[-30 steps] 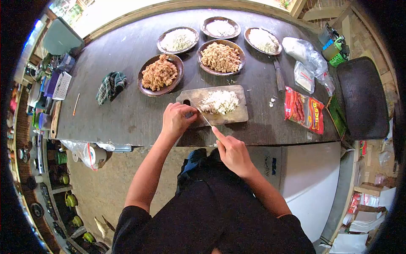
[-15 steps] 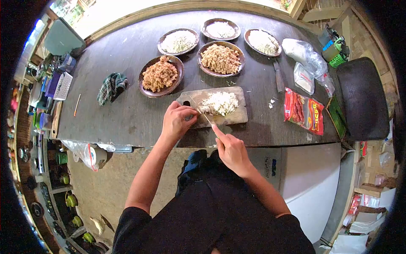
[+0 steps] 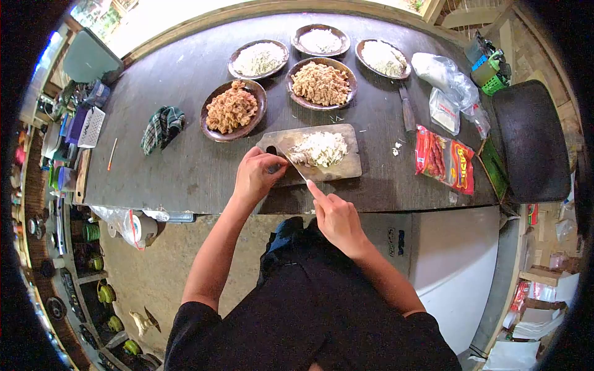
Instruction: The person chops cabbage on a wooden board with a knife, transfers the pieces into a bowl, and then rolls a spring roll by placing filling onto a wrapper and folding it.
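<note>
tabletop [image 3: 173, 167] bare left of board [image 3: 348, 168], knife [image 3: 297, 168]

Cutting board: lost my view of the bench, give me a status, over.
Left hand curled on left end of cutting board. Right hand grips knife, blade at the shredded white pile. Plates sit beyond the board, apart from the blade.

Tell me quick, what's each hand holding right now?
Left hand: curled shut, resting on the cutting board; any contents hidden.
Right hand: shut on the knife.
</note>
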Tool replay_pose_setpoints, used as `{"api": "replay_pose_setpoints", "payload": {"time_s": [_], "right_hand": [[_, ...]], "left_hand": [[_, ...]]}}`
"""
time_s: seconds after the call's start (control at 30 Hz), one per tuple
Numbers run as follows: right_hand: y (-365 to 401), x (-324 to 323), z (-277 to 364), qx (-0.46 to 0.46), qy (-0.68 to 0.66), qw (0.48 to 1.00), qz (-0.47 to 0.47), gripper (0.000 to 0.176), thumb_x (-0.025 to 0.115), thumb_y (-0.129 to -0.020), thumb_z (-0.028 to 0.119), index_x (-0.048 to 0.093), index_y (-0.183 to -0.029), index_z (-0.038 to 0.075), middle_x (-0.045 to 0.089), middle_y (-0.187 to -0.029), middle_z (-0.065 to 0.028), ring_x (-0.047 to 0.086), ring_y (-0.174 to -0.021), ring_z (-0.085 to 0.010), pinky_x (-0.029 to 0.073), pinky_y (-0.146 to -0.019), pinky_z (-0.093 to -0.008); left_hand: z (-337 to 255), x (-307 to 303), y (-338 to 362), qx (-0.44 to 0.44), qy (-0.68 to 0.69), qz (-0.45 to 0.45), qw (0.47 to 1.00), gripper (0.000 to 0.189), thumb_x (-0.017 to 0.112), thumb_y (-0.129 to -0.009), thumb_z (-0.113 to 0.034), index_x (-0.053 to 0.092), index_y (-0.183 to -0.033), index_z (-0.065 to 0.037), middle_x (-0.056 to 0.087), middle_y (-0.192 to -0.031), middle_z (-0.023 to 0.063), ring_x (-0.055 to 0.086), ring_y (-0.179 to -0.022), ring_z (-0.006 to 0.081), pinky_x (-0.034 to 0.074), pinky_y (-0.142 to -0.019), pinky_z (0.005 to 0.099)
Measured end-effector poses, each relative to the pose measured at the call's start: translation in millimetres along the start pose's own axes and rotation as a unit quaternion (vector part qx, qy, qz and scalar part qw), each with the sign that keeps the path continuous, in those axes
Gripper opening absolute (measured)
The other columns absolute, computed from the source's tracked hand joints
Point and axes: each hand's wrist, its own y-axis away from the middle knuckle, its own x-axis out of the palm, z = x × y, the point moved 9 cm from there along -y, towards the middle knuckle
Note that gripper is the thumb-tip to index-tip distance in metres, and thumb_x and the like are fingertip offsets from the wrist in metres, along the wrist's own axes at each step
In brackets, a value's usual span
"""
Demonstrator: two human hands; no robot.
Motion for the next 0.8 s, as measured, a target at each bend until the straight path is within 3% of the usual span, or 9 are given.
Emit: {"api": "replay_pose_setpoints", "payload": {"time_s": [0.33, 0.6, 0.8], "right_hand": [[11.0, -3.6, 1.6, -0.025, -0.055, 0.998, -0.003, 0.055, 0.063, -0.097, 0.01, 0.052, -0.151, 0.014, 0.059, -0.072, -0.0182, 0.063, -0.062, -0.0397, 0.054, -0.06, -0.0506], [2.3, 3.2, 4.5, -0.011, 0.019, 1.0, 0.003, 0.054, 0.062, -0.097, 0.013, 0.052, -0.15, 0.014, 0.06, -0.073, -0.0179, 0.065, -0.062, -0.0392, 0.056, -0.058, -0.0507], [3.7, -3.9, -4.8, -0.005, -0.002, 1.0, -0.016, 0.054, 0.062, -0.097, 0.012, 0.053, -0.15, 0.015, 0.06, -0.072, -0.0174, 0.065, -0.062, -0.0394, 0.055, -0.059, -0.0503]], "left_hand": [[-0.1, 1.4, 0.8, 0.011, 0.001, -0.005, 1.0, 0.016, 0.085, -0.075, -0.014, 0.081, -0.09, -0.012, 0.077, -0.087, 0.0039, 0.062, -0.08, 0.0241, 0.054, -0.074, 0.0352], [3.4, 2.2, 0.6, 0.016, -0.001, -0.006, 1.0, 0.014, 0.084, -0.076, -0.014, 0.081, -0.089, -0.012, 0.076, -0.085, 0.0043, 0.062, -0.079, 0.0243, 0.054, -0.073, 0.0366], [1.3, -0.4, -0.2, 0.0, 0.001, 0.0, 1.0, 0.013, 0.084, -0.076, -0.016, 0.081, -0.088, -0.012, 0.075, -0.083, 0.0047, 0.062, -0.076, 0.0236, 0.054, -0.071, 0.0371]]}}
